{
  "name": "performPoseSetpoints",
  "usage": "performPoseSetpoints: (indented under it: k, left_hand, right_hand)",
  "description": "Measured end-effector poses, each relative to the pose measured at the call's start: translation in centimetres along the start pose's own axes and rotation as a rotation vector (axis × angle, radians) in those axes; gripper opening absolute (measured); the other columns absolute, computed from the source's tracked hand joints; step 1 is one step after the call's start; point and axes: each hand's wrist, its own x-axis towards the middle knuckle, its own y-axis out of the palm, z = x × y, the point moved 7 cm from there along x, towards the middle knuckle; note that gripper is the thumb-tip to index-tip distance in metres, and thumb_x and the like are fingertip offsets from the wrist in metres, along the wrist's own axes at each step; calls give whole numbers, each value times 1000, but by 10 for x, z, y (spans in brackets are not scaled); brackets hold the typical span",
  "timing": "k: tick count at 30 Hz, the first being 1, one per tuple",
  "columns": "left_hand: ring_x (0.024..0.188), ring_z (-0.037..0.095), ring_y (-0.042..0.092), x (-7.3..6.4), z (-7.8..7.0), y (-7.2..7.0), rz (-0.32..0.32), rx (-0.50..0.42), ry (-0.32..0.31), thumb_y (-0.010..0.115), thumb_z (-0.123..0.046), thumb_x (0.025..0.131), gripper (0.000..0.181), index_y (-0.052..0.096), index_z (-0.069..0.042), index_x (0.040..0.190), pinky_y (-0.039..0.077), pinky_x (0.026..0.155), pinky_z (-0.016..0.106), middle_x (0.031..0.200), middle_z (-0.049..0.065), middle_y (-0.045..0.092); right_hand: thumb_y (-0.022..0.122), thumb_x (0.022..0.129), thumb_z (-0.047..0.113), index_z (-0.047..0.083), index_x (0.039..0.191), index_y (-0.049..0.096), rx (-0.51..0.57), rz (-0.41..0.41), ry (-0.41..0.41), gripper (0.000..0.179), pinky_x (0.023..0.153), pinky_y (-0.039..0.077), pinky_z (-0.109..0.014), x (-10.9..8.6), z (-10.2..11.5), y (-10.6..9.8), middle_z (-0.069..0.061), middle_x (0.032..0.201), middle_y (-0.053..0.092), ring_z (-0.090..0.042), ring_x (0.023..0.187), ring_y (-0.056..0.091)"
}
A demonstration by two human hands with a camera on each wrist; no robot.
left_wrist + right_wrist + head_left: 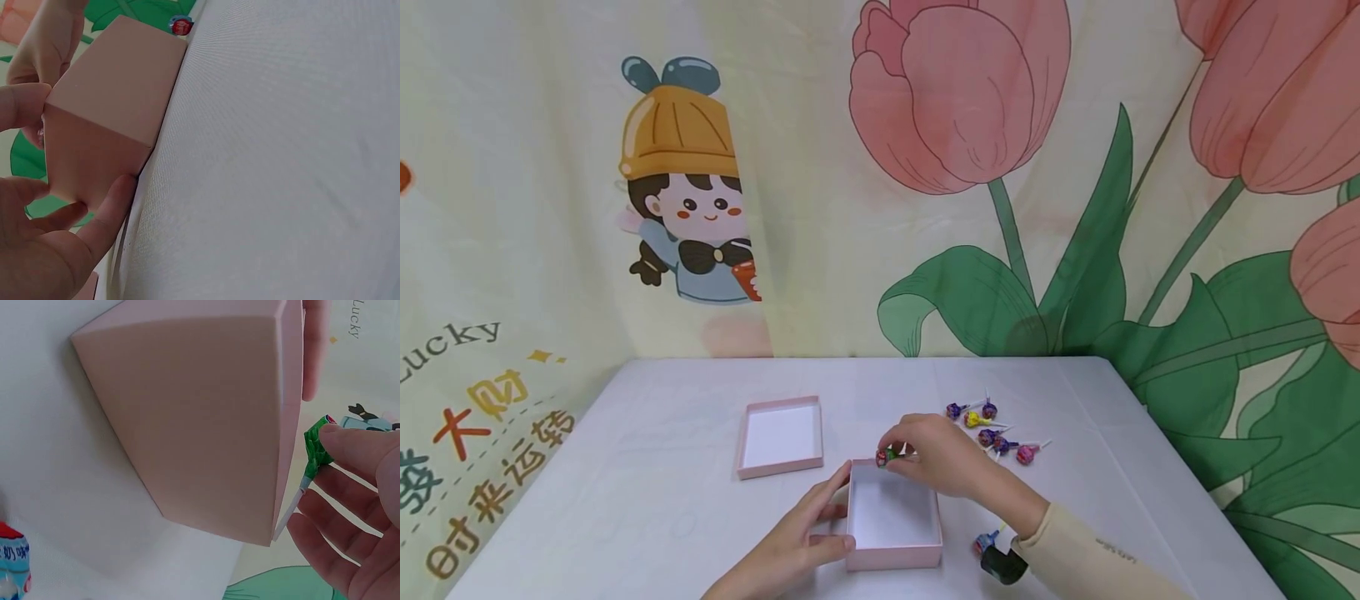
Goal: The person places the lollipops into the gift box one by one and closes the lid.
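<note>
A pink box (895, 557) with a white inside stands open-topped at the front of the table. At its left wall my left hand (790, 537) rests, thumb at the near corner and fingers spread along the side, also seen in the left wrist view. Over the far rim, my right hand (936, 458) pinches a green-wrapped lollipop (317, 449) between thumb and fingers; its white stick points down beside the box in the right wrist view.
A shallow pink lid (781, 467) lies behind and left of the box. Several wrapped lollipops (1026, 453) are scattered at the back right. A blue-wrapped lollipop (984, 543) and a black object (1002, 566) appear near the right sleeve. A printed curtain (820, 250) hangs behind.
</note>
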Motion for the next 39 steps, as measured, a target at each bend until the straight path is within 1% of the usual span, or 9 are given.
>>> performPoseSetpoints:
  k: [3, 7, 10, 15, 19, 25, 33, 39]
  left_hand:
    - [143, 44, 47, 0, 0, 0, -1, 7, 1, 69, -20, 103, 86, 17, -20, 172, 52, 98, 24, 172, 25, 22]
    - [143, 42, 46, 1, 1, -1, 1, 12, -15, 69, -21, 104, 86, 17, -21, 172, 51, 97, 25, 172, 24, 22]
    - [143, 41, 46, 1, 3, -1, -1, 12, -33, 68, -23, 104, 85, 18, -23, 172, 51, 97, 24, 173, 23, 22]
    - [145, 42, 45, 1, 4, -1, -4, 1, -39, 68, -23, 104, 85, 18, -25, 172, 51, 98, 24, 173, 22, 22]
    - [145, 43, 45, 1, 4, -1, -1, -1, -31, 68, -23, 104, 85, 18, -26, 172, 51, 98, 24, 173, 22, 21]
    - [146, 44, 44, 1, 4, -2, 3, 5, -36, 68, -24, 104, 85, 17, -27, 172, 51, 98, 24, 173, 22, 21]
    - [145, 43, 45, 1, 3, -2, 5, 2, -38, 68, -24, 104, 84, 18, -26, 172, 51, 98, 24, 173, 22, 22]
    - [145, 42, 44, 1, 3, -1, 10, -8, -44, 68, -23, 104, 84, 17, -26, 172, 51, 98, 25, 172, 22, 22]
  right_hand:
    - [83, 95, 23, 20, 114, 81, -29, -2, -13, 20, 77, 54, -16, 1, 4, 1, 11, 97, 73, -2, 89, 66]
    - [84, 95, 24, 20, 115, 81, -47, 1, -20, 21, 77, 54, -16, 3, 6, 4, 12, 97, 72, -1, 86, 64]
    - [84, 94, 23, 20, 115, 81, -53, 4, -24, 21, 76, 53, -16, 4, 6, 9, 12, 97, 72, 0, 85, 63]
    - [85, 93, 22, 19, 114, 81, -71, -6, -35, 22, 74, 52, -15, 3, 8, 14, 11, 96, 73, 1, 82, 62]
    - [87, 92, 23, 19, 114, 82, -81, -11, -25, 23, 73, 52, -15, 4, 10, 18, 12, 95, 73, 0, 80, 61]
    - [87, 91, 25, 20, 115, 82, -95, -16, -4, 25, 76, 53, -17, 4, 12, 25, 12, 95, 75, -1, 80, 63]
    - [88, 89, 24, 18, 113, 83, -149, -59, -16, 25, 76, 54, -19, 2, 18, 31, 9, 95, 76, 1, 80, 63]
    - [89, 89, 20, 18, 113, 83, -123, -60, 1, 25, 76, 55, -19, 0, 16, 41, 9, 94, 76, 1, 80, 64]
